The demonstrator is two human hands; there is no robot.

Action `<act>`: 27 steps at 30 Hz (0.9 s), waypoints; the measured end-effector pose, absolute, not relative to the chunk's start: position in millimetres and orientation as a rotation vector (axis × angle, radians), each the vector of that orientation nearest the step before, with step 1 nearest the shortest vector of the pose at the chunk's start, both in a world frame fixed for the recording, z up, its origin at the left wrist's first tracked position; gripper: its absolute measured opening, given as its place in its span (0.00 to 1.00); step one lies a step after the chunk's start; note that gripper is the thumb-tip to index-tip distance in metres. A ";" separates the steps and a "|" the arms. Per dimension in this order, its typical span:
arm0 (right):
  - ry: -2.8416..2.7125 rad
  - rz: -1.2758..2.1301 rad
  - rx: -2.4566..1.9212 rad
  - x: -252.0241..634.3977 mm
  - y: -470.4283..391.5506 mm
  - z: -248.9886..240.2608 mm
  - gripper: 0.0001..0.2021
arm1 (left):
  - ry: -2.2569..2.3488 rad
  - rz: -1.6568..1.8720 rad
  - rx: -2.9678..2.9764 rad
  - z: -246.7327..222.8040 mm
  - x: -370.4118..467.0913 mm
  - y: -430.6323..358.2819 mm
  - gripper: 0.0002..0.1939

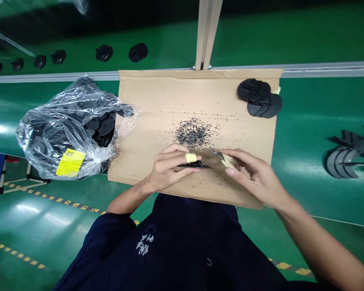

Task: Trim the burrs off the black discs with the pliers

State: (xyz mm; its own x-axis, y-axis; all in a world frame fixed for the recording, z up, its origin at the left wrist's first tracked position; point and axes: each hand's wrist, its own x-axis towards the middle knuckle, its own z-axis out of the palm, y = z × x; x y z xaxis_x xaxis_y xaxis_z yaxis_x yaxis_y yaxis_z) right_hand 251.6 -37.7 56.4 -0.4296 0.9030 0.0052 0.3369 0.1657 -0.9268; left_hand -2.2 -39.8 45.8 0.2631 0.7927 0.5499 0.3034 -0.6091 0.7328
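Over the front half of a cardboard sheet [157,93], my left hand [170,165] pinches a thin black plastic part [197,165], seen nearly edge-on. Yellow tape wraps one finger of that hand. Just right of the part, my right hand [255,173] grips a pair of nippers [223,157] with pale yellowish handles; the metal tips point up and left, a little apart from the part. Beyond both hands lies a scattered heap of tiny black plastic bits [194,132]. Some of the left fingers hide part of the black piece.
On the left, a clear plastic bag [48,133] with a yellow label holds many black round parts [104,125]. Several black discs [263,105] overlap at the cardboard's back right corner. More black parts [346,155] lie on the green table at right. An upright post [208,36] stands behind.
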 end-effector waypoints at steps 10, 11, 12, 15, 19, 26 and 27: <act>-1.062 1.769 -1.068 201.5 -57.4 36.8 0.19 | 1.121 1.239 1.892 48.6 10.9 -41.9 0.09; -1.081 1.749 -1.070 200.8 -57.7 37.5 0.19 | 1.123 1.242 1.886 49.4 11.4 -42.6 0.09; -1.105 1.715 -1.072 201.0 -57.8 37.9 0.19 | 1.119 1.249 1.884 49.6 11.6 -43.3 0.09; -1.211 1.527 -1.102 204.3 -57.1 38.8 0.19 | 1.093 1.271 1.862 45.5 11.7 -45.2 0.11; -1.530 1.103 -1.195 210.8 -54.5 48.1 0.17 | 1.070 1.218 1.812 34.2 9.7 -47.2 0.15; -2.253 0.413 -1.002 211.3 -49.9 69.4 0.15 | 0.914 0.958 2.153 42.6 -5.2 -35.7 0.05; -2.275 0.390 -0.992 210.6 -49.5 69.9 0.15 | 0.890 0.874 2.198 44.8 -7.1 -33.5 0.04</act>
